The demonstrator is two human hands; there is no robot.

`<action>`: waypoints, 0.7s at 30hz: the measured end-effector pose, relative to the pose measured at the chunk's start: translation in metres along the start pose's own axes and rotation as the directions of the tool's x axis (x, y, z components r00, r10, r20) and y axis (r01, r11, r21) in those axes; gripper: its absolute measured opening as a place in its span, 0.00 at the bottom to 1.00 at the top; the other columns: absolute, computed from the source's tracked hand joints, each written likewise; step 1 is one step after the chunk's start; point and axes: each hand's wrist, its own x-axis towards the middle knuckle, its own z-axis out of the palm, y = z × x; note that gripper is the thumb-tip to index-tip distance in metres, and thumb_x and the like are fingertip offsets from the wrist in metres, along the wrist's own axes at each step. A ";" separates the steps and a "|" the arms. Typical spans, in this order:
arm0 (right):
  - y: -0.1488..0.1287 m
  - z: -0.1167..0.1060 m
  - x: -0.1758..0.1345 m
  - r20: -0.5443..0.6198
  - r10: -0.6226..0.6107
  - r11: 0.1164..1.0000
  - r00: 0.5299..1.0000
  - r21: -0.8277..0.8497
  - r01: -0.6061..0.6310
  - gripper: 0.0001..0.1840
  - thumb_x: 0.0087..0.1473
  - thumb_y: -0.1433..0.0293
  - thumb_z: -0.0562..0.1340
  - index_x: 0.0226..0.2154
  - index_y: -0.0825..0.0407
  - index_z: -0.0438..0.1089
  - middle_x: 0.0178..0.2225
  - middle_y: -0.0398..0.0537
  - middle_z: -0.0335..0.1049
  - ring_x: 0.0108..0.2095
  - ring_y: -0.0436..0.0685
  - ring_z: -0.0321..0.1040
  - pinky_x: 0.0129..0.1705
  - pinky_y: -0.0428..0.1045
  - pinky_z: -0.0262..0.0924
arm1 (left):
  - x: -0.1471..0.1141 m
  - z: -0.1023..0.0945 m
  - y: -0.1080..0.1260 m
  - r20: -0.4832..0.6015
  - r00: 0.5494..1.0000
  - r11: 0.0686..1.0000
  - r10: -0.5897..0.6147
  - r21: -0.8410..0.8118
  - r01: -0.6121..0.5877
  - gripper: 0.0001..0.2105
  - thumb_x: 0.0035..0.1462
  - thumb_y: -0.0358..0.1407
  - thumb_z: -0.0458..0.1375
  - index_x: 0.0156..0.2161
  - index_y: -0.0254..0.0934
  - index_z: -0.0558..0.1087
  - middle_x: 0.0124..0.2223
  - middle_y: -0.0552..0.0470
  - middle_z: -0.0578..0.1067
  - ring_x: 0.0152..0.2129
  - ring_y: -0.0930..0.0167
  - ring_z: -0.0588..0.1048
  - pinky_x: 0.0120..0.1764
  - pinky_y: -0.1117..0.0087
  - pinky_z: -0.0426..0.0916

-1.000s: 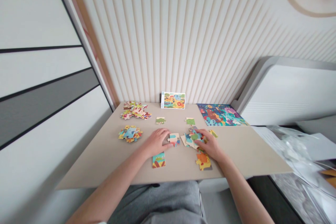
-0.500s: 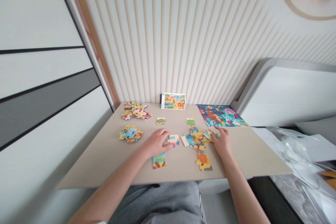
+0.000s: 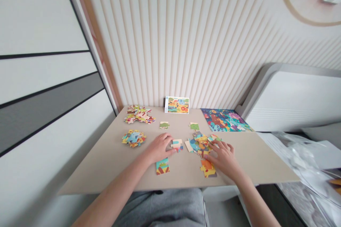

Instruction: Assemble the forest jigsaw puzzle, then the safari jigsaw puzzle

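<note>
On the table, my left hand (image 3: 160, 148) rests with thumb and fingers apart beside a pale puzzle piece (image 3: 176, 144) with a turquoise stripe. Below that hand lies a turquoise and yellow corner piece (image 3: 162, 166). My right hand (image 3: 223, 156) spreads its fingers over the right edge of a loose pile of puzzle pieces (image 3: 198, 143), touching it. An orange and yellow piece (image 3: 207, 167) is just below its thumb. Two green pieces, a left one (image 3: 164, 125) and a right one (image 3: 194, 126), lie farther back, apart from each other.
A picture card (image 3: 178, 105) of animals leans upright at the wall. Two more piles of pieces, a back one (image 3: 139, 114) and a nearer one (image 3: 134, 138), lie at the left. A dark, colourful picture sheet (image 3: 225, 120) lies at the back right. Clear plastic (image 3: 294, 152) is beyond the table.
My right hand has drawn back from the light green piece at the pile's upper right and moved toward me, fingers now spread over the pile. My left hand stays nearly still.
</note>
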 end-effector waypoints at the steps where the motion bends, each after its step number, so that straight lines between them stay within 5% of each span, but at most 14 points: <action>1: -0.001 -0.001 -0.003 0.026 -0.003 1.000 1.000 -0.010 0.003 0.27 0.57 0.44 0.59 0.53 0.39 0.74 0.58 0.53 0.68 0.59 0.69 0.61 0.62 0.70 0.44 | 0.000 0.000 0.000 -0.002 1.000 1.000 0.001 -0.001 -0.001 0.17 0.59 0.45 0.62 0.51 0.41 0.71 0.52 0.46 0.71 0.51 0.60 0.71 0.56 0.60 0.66; 11: -0.002 0.003 0.002 0.023 0.017 0.997 1.000 0.080 -0.019 0.23 0.54 0.48 0.64 0.48 0.41 0.76 0.57 0.53 0.70 0.59 0.70 0.63 0.63 0.72 0.41 | -0.002 0.001 0.000 -0.031 1.000 1.000 -0.001 -0.010 0.001 0.17 0.59 0.45 0.63 0.51 0.41 0.71 0.53 0.45 0.72 0.51 0.60 0.71 0.56 0.58 0.66; 16: -0.001 0.004 0.005 -0.021 0.128 0.965 0.992 0.235 -0.120 0.23 0.49 0.50 0.67 0.45 0.42 0.77 0.50 0.52 0.75 0.54 0.70 0.68 0.58 0.66 0.54 | -0.001 0.002 0.000 -0.033 0.999 1.000 -0.007 -0.019 0.007 0.18 0.59 0.46 0.63 0.51 0.41 0.72 0.53 0.45 0.72 0.52 0.60 0.71 0.56 0.58 0.66; 18: -0.001 0.003 0.006 -0.003 0.220 0.904 0.975 0.376 -0.203 0.20 0.50 0.50 0.66 0.40 0.45 0.77 0.41 0.51 0.78 0.44 0.67 0.72 0.49 0.61 0.62 | -0.001 0.003 -0.001 -0.035 0.999 1.000 -0.010 -0.022 0.009 0.18 0.59 0.47 0.63 0.51 0.41 0.72 0.53 0.45 0.72 0.52 0.59 0.71 0.57 0.58 0.66; 21: -0.004 -0.001 0.009 0.068 0.319 0.684 0.945 0.674 -0.279 0.22 0.50 0.47 0.66 0.32 0.49 0.76 0.28 0.48 0.75 0.30 0.60 0.70 0.34 0.53 0.63 | -0.002 0.003 -0.002 -0.038 0.999 1.000 -0.012 -0.024 0.011 0.18 0.59 0.48 0.62 0.51 0.41 0.72 0.53 0.45 0.72 0.52 0.59 0.71 0.57 0.58 0.66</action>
